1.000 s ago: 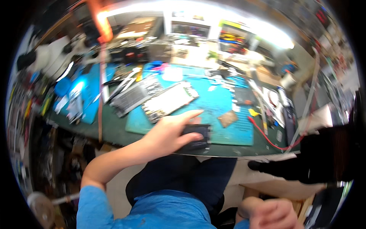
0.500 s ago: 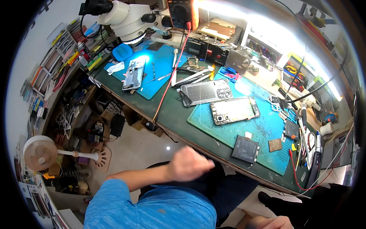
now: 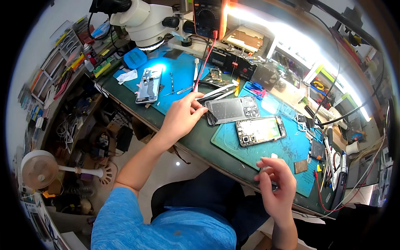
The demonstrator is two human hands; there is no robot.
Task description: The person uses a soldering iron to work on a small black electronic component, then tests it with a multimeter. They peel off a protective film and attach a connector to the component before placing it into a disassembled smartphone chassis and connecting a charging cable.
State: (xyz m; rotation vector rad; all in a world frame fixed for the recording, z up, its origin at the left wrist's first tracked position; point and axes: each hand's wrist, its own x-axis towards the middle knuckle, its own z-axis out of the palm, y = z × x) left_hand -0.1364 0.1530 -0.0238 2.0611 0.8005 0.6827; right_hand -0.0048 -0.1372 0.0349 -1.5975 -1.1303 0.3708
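Observation:
My left hand (image 3: 182, 118) reaches over the bench by the left corner of a grey phone back frame (image 3: 231, 110). Its thumb and forefinger come together near a strip of black film and the red test lead (image 3: 207, 58); what they pinch is hidden. Right of that frame lies an opened phone (image 3: 261, 130) with a bright screen area and two camera lenses. Above the spot by a white tab (image 3: 273, 156) hovers my right hand (image 3: 278, 181), fingers curved and apart. It covers the black battery almost wholly; contact cannot be made out.
A blue mat (image 3: 227, 143) lies under the parts. Further left are another opened phone (image 3: 149, 85) and a microscope (image 3: 139, 21). A multimeter (image 3: 208, 16) stands behind. Pens and tools (image 3: 335, 166) crowd the right end. Below left stands a white fan (image 3: 40, 168).
My left hand has moved from over my lap up onto the bench beside the grey back frame. My right hand has risen from the lower edge to over the battery. The view has shifted slightly.

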